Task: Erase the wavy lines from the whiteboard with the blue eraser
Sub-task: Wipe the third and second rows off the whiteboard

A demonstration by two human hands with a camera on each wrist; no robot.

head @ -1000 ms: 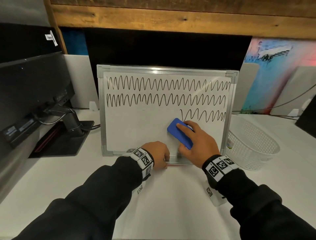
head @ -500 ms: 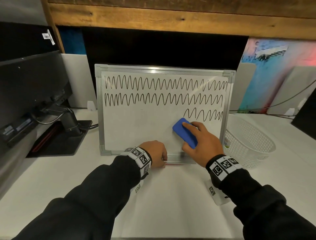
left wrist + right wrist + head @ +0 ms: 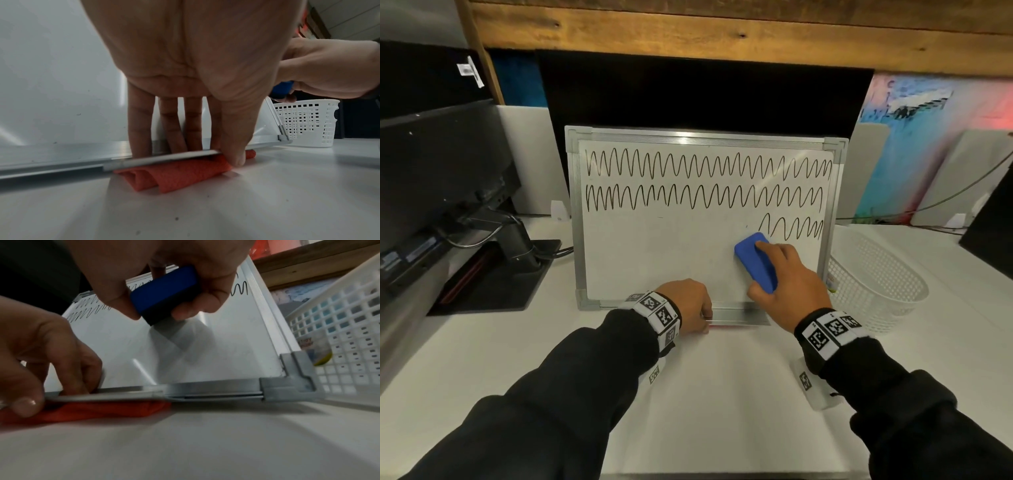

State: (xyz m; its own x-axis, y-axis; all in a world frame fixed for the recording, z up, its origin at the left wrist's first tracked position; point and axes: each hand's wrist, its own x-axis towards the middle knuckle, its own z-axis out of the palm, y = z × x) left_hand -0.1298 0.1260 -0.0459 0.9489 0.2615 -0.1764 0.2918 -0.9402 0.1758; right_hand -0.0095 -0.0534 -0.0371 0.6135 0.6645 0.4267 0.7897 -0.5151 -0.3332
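The whiteboard (image 3: pixel 654 250) leans back on the desk, with two full rows of black wavy lines (image 3: pixel 705 168) and a short third row (image 3: pixel 794 228) at its right. My right hand (image 3: pixel 787 281) grips the blue eraser (image 3: pixel 755 262) against the board, just below and left of that short row; the eraser (image 3: pixel 164 292) shows between thumb and fingers in the right wrist view. My left hand (image 3: pixel 690 306) pinches the metal tray (image 3: pixel 164 156) at the board's bottom edge, thumb in front, fingers behind. A folded red cloth (image 3: pixel 174 173) lies under that tray.
A white mesh basket (image 3: pixel 876 284) stands right of the board, close to its frame. A black monitor stand and cables (image 3: pixel 517 253) sit at the left. A dark screen (image 3: pixel 702 96) rises behind the board. The white desk (image 3: pixel 705 404) stretches toward me.
My right hand has slid the eraser to the right along the third row, shortening that row from its left end. The left hand has kept its hold on the bottom tray.
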